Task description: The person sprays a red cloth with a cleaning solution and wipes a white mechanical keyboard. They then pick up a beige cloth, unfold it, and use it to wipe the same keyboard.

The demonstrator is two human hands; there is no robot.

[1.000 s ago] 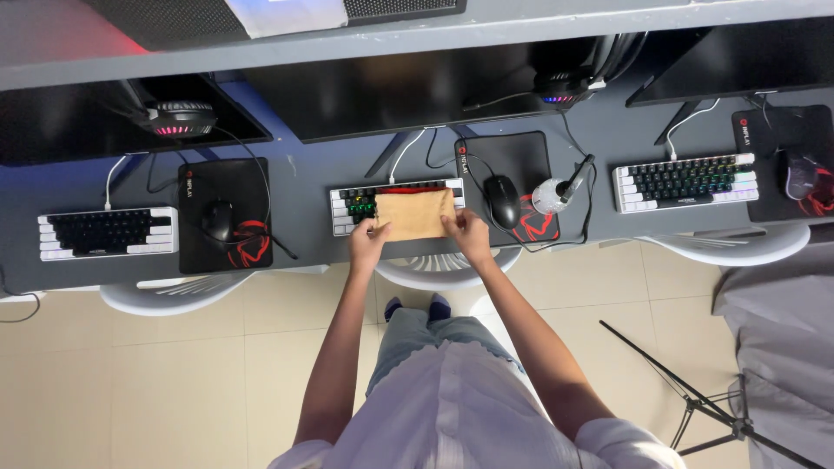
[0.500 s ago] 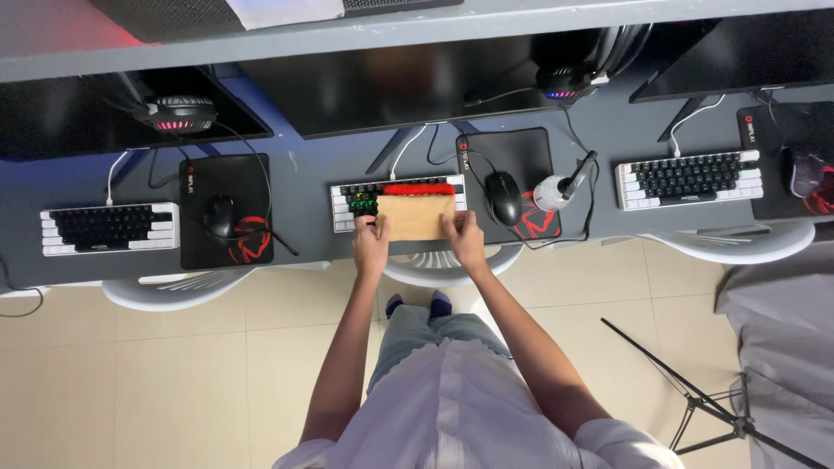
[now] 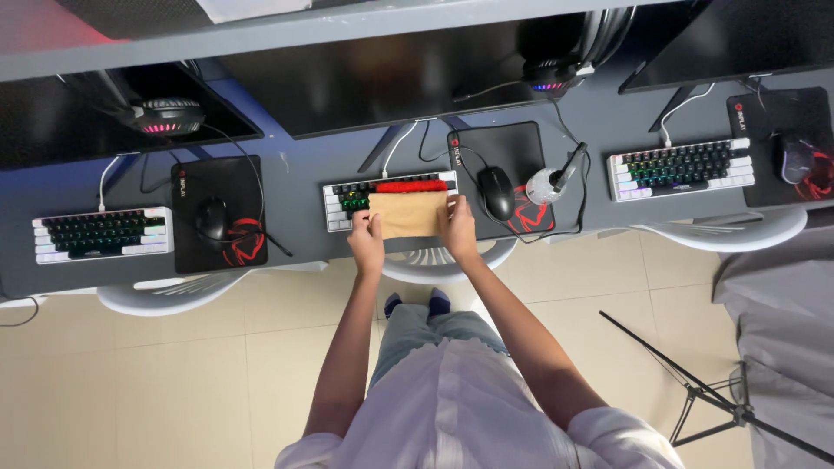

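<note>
While both arms reach forward over the white chair (image 3: 452, 260), the left hand (image 3: 367, 245) and the right hand (image 3: 458, 229) hold a tan cloth (image 3: 408, 214) flat on the middle keyboard (image 3: 343, 201). The cloth is a rectangle whose long axis runs side to side, from one hand to the other, in line with the keyboard's own length. Its near long edge faces the person and its far long edge points toward the monitor (image 3: 408, 78) beyond the hands.

The left hand sits at the cloth's left short edge, fingers curled and pinching the near corner there; whether the thumb is over or under the fabric is too small to tell. The right hand lies at the right short edge, fingers pressed together and laid down on the cloth's corner.

Just past the cloth's far edge, between the two hands, a strip of red keys (image 3: 410, 185) shows uncovered. To the left of the left hand, the keyboard's lit keys stay bare. Just right of the right hand lie a black mouse (image 3: 498, 192) on a dark mouse pad (image 3: 495, 148) and a microphone (image 3: 556, 180) tilted on the pad's right side. Well apart to the left of the left hand stand another keyboard (image 3: 102, 234) and mouse (image 3: 212, 219); well apart to the right of the right hand, a third keyboard (image 3: 680, 168).
</note>
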